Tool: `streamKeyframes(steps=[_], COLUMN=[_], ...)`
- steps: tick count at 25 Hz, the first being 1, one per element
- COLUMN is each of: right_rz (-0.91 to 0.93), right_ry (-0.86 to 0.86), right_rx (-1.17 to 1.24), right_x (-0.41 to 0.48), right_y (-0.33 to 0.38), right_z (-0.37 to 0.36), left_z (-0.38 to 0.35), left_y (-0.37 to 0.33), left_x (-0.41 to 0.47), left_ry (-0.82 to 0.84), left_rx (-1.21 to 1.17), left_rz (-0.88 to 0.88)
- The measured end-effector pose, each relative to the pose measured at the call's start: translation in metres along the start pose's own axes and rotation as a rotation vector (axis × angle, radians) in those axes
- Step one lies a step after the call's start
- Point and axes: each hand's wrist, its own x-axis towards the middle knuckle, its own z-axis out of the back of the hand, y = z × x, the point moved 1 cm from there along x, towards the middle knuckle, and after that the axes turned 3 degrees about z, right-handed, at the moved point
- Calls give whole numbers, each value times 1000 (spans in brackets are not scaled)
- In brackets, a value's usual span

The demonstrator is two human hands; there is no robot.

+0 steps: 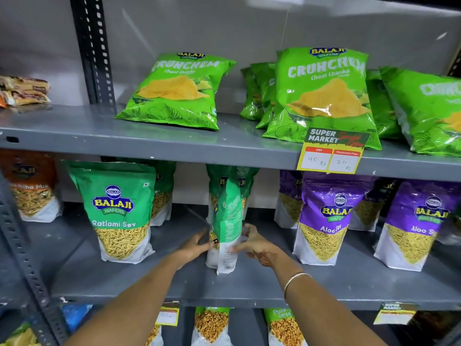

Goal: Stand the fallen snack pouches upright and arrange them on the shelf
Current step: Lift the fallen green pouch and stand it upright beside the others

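Both hands pinch one green Ratlami Sev pouch point(225, 221) near its base: my left hand point(193, 247) on its left edge, my right hand point(257, 244) on its right. Pouch stands upright, turned edge-on, on the middle shelf point(249, 290), between a front-facing Ratlami Sev pouch point(119, 213) and the purple Aloo Sev pouches point(326, 221). More green pouches behind it.

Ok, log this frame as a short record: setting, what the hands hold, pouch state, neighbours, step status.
setting: grey metal shelf, middle tier
left hand: on the green pouch, left side
right hand: on its right side
pouch state: upright, turned edge-on, base on shelf
neighbours: Ratlami Sev pouch to the left, Aloo Sev pouch to the right, both upright
step status: pouch not yet facing front
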Motion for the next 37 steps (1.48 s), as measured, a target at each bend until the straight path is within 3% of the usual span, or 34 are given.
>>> streamKeyframes(steps=[4,12,19,22,27,37], right_rz=[54,106,142,167,200,311], right_ry=[-29,24,-77,-115,68,40], right_rx=[-28,33,99,179,238,223], right_x=[2,5,9,12,19,24], right_y=[-1,-8,-16,-18,-16,-12], right_z=[-7,17,36,40,38,35], left_z=[-7,4,5,1,-2,-12], left_y=[-15,-14,-26,-29,-26,-32], left_x=[-3,9,21,18,19,9], left_ry=[22,-110,-116,-93,-196,-318], left_rx=[-138,-198,-277,-232,-146,-72], left_rz=[-50,-34,22,12,10,41])
